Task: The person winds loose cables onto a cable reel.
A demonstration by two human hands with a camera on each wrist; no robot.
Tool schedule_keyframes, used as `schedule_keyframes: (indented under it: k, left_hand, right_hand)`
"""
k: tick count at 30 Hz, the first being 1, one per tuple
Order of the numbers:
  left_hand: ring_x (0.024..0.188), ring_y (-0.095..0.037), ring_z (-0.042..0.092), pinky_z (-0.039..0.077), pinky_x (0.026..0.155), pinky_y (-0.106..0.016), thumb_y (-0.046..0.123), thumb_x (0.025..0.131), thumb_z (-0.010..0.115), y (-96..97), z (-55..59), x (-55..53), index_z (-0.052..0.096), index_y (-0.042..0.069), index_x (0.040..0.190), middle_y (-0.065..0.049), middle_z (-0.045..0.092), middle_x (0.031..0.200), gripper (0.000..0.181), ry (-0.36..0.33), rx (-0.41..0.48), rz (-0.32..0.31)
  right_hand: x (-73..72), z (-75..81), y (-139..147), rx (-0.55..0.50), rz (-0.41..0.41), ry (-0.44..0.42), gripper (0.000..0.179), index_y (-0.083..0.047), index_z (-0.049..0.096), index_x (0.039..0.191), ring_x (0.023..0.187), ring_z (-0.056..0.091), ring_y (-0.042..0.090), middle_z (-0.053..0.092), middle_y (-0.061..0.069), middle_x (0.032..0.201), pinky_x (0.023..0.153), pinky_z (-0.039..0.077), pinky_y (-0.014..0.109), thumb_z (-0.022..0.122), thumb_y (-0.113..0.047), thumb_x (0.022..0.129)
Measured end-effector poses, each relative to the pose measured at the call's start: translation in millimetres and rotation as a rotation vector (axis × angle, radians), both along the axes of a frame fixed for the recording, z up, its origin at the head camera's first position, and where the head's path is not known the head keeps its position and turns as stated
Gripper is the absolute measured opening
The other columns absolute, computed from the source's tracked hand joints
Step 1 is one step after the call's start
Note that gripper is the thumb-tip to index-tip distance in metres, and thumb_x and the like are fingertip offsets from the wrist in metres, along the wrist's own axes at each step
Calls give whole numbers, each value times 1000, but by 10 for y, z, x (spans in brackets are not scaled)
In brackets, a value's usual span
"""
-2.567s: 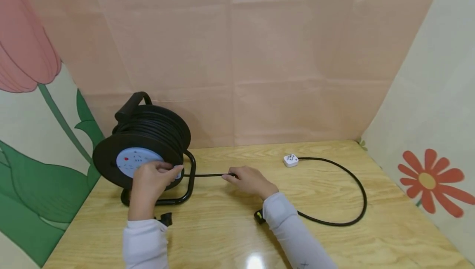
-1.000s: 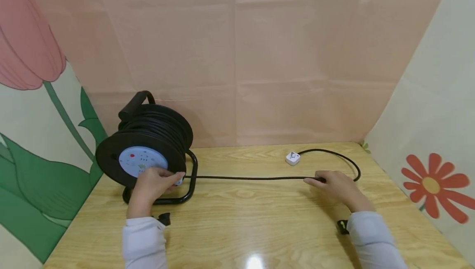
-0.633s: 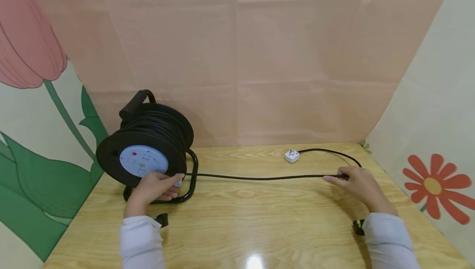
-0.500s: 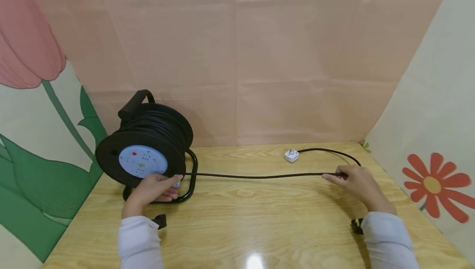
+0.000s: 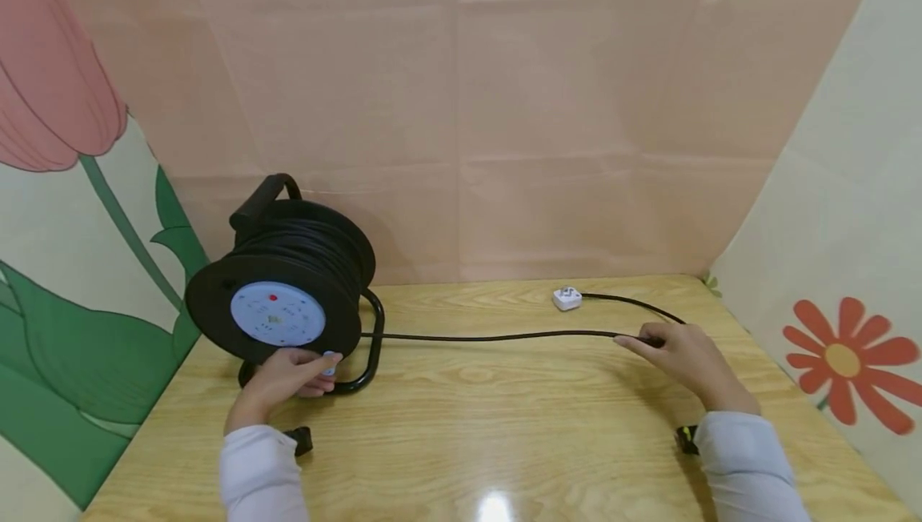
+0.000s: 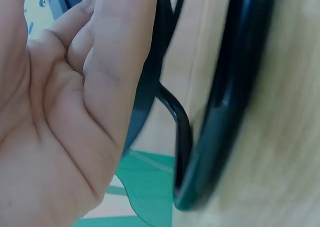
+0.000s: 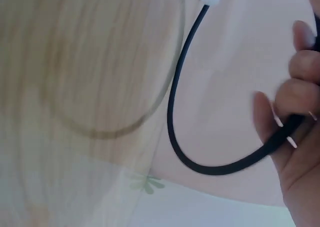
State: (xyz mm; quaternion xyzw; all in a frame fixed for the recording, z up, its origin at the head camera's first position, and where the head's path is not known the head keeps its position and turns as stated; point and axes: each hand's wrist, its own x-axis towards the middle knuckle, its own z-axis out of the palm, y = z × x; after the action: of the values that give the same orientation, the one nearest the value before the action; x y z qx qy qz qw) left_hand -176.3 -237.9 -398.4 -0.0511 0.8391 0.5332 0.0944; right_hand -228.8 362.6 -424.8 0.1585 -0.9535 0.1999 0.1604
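Note:
A black cable reel stands at the left of the table, wound thick with cable, with a pale blue socket panel on its front disc. Low on that disc, my left hand grips a light blue knob between thumb and fingers. From the reel a black cable runs right, close over the table, into my right hand, whose fingers curl round it. Beyond that hand the cable bends back to a white plug with its pins up. The right wrist view shows the cable looping out of the fist.
The reel's black tube stand rests on the wood-grain table. Its carrying handle rises at the back. A pink sheet hangs behind, with flower-printed panels at both sides.
The right hand pulled the cable far to the right, then drifted slightly back left. The left hand and knob moved down and left as the reel's disc turned clockwise.

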Motion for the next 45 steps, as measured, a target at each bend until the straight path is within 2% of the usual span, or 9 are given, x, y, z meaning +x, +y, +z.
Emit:
schedule_keyframes:
  k: [3, 9, 15, 23, 32, 38, 42, 45]
  left_hand:
    - [83, -23, 71, 60, 77, -37, 45, 91, 73, -72, -40, 20, 69, -10, 108, -13, 73, 93, 58, 6, -19, 27]
    - [80, -23, 72, 60, 74, -34, 43, 88, 76, -230, -159, 37, 70, -10, 105, -12, 73, 90, 56, 19, -10, 97]
    - [77, -21, 71, 60, 70, -32, 39, 89, 77, -330, -225, 77, 71, -9, 99, -14, 73, 88, 49, 59, -1, 145]
    - [75, -19, 69, 58, 68, -29, 41, 89, 76, -380, -237, 97, 72, -7, 98, -10, 72, 85, 49, 74, -35, 196]
    - [73, -16, 69, 57, 68, -27, 41, 88, 77, -428, -275, 152, 72, -9, 104, -9, 73, 85, 52, 126, -48, 273]
    - [73, -14, 68, 56, 67, -24, 47, 87, 77, -489, -276, 171, 74, -5, 101, -4, 72, 81, 54, 174, -98, 357]
    - [72, -11, 68, 56, 68, -23, 48, 87, 76, -520, -280, 202, 73, -6, 102, -2, 73, 80, 56, 164, -90, 395]
    - [73, -11, 68, 57, 68, -23, 47, 88, 75, -531, -284, 226, 72, -7, 104, -2, 72, 79, 57, 165, -51, 436]
  right_hand:
    - [7, 27, -69, 16, -5, 24, 45, -25, 49, 64, 49, 31, 9, 34, -9, 55, 50, 27, 27, 66, -56, 92]
    - [-41, 6, -146, 15, 38, 5, 35, -25, 61, 73, 52, 40, 9, 45, -10, 59, 52, 35, 27, 66, -52, 94]
    - [-24, 3, -126, 26, 4, -38, 36, -23, 60, 74, 53, 38, 10, 43, -7, 59, 52, 33, 28, 66, -53, 94]
    - [-68, -11, -134, 7, 36, -47, 35, -20, 66, 79, 56, 43, 10, 49, -8, 63, 54, 36, 27, 65, -51, 95]
    - [-33, -19, -129, 19, 26, 11, 42, -24, 52, 68, 51, 38, 9, 42, -8, 58, 50, 31, 26, 71, -55, 89]
    - [-39, -22, -140, 15, 41, 15, 40, -24, 54, 69, 52, 39, 8, 44, -9, 59, 50, 32, 26, 72, -54, 89]
    - [-33, -26, -158, 5, 64, 3, 35, -25, 57, 72, 52, 40, 7, 46, -10, 60, 49, 34, 26, 72, -50, 90]
    - [-28, -29, -163, 5, 71, -5, 35, -25, 57, 72, 52, 40, 7, 46, -10, 60, 49, 34, 26, 71, -51, 91]
